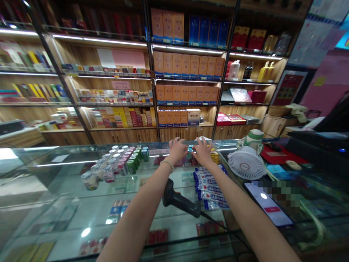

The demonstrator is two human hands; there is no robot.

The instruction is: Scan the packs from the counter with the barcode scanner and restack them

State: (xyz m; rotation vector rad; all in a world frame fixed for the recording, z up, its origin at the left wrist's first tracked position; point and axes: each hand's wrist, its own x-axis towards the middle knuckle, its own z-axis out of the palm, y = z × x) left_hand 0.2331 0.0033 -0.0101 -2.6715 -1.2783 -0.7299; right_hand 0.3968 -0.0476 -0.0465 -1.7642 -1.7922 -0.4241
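Observation:
At the far side of the glass counter, my left hand [177, 151] and my right hand [202, 153] meet with fingertips pinched at either side of small teal-topped containers [190, 149]. The fingers partly cover them, so their exact kind is unclear. To the left stand rows of small jars and cans: clear jars with silver lids [89, 180], pink ones [122, 167], green ones [131, 166] and blue ones [145, 154]. Below my right wrist lie several blue-and-white wrapped packs [211, 188]. Between my forearms rests a black barcode scanner [181, 202] with its cable.
A white fan [247, 163] stands on the right, with a green-lidded bottle [255, 137] behind it. Nearer lies a lit phone [268, 205]. Yellow packs [215, 156] sit beside my right hand. Shelves of orange boxes [188, 66] line the back wall.

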